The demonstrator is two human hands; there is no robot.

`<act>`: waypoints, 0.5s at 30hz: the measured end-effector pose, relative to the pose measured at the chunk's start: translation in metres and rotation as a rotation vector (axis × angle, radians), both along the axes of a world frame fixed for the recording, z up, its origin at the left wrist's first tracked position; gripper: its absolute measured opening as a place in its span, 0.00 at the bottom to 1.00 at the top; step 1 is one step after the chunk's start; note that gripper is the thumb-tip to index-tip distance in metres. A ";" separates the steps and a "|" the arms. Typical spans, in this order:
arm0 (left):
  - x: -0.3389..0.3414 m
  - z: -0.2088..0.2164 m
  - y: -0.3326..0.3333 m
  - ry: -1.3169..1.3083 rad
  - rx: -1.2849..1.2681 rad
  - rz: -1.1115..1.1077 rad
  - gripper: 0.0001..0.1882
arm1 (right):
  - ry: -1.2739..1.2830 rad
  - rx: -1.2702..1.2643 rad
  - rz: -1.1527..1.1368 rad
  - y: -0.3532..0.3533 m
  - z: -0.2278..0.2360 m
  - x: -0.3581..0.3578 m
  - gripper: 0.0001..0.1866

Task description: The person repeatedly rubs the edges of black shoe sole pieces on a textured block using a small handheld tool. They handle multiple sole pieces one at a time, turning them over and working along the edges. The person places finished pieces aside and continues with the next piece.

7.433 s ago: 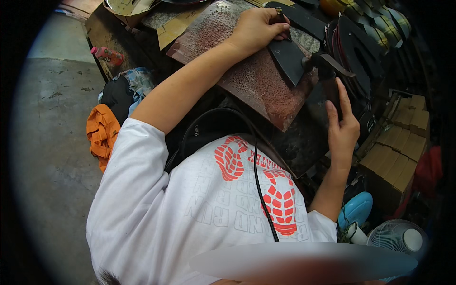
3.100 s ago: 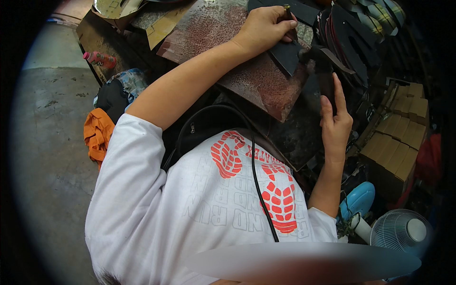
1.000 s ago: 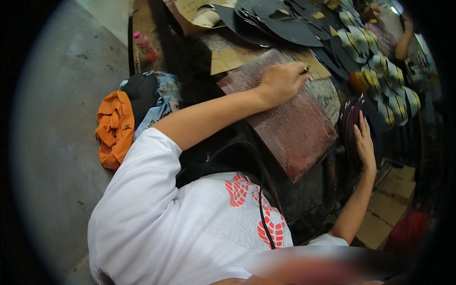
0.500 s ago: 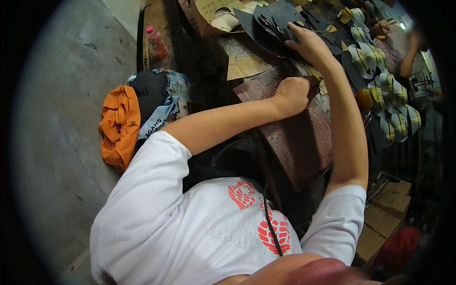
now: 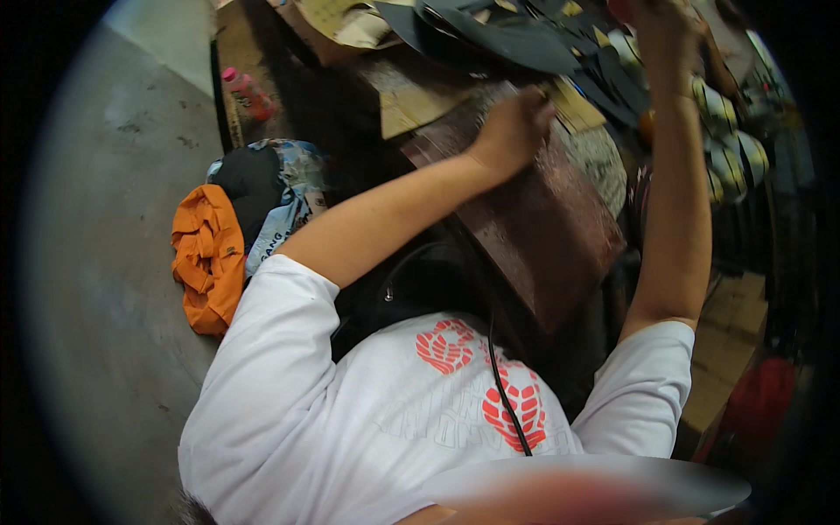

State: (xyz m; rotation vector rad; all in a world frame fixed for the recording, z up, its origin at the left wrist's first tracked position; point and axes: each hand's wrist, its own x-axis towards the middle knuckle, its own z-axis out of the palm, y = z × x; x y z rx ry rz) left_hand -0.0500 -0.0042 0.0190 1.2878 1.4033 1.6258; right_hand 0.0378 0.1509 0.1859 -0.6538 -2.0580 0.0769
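My left hand [image 5: 514,131] is closed over the far part of a shiny reddish-brown sheet [image 5: 560,236], its fingers curled together. Whatever they may hold is too small to make out. Stretched far forward at the upper right, my right hand [image 5: 669,39] is smeared by motion, and its fingers cannot be read. A red thing [image 5: 619,10] shows beside it; whether they touch is unclear. Dark grey curved flat pieces [image 5: 499,39] lie in a loose pile beyond my left hand. Yellowish flat pieces [image 5: 422,107] lie by the sheet, and a rough grey slab [image 5: 599,166] shows at its right.
An orange cloth [image 5: 208,258] and a dark and blue bundle [image 5: 262,184] sit at the left by the grey wall [image 5: 114,227]. Farther off stands a pink-capped bottle [image 5: 248,94]. White and yellow banded pieces [image 5: 744,162] and brown cardboard boxes [image 5: 722,350] are at the right.
My right hand has left the dark grey pile and moved to the right and farther forward. My left hand has shifted slightly left and up in the picture. The view has shifted too.
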 end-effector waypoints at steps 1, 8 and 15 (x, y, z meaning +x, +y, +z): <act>0.000 0.000 0.000 -0.202 -0.033 -0.057 0.12 | 0.113 0.034 -0.036 -0.020 0.010 0.025 0.08; -0.016 -0.008 0.010 -0.606 0.037 -0.042 0.11 | -0.188 -0.119 -0.001 -0.148 -0.053 0.185 0.13; -0.019 -0.032 0.016 -0.328 -0.053 -0.143 0.10 | -0.509 -0.167 -0.442 -0.210 -0.122 0.237 0.24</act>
